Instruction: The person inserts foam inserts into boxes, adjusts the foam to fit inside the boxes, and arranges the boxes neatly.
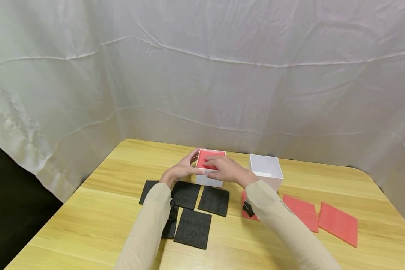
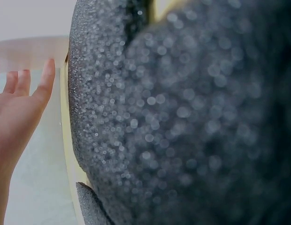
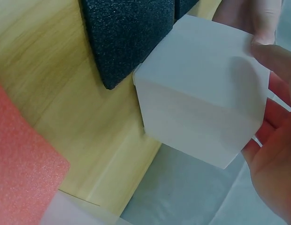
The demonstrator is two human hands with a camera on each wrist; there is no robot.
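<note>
Right hand (image 1: 224,168) lies flat across the open top of the left white box (image 1: 209,179), fingers straight and pressing on the red foam pad (image 1: 209,157) seated in it. Left hand (image 1: 182,169) rests against the same box's left wall, fingers relaxed and straight, gripping nothing. The box stands on the tabletop (image 1: 87,225) at mid-depth. Black foam pads (image 1: 193,228) lie just in front of the box and to its front left, several overlapping; one (image 3: 126,37) almost touches the box's lower corner in the right wrist view. A second white box (image 1: 266,170) stands just to the right of the first, open at the top. Loose red foam pads (image 1: 338,224) lie in front of and to the right of that second box. A white cloth backdrop (image 1: 202,75) hangs behind both boxes.
</note>
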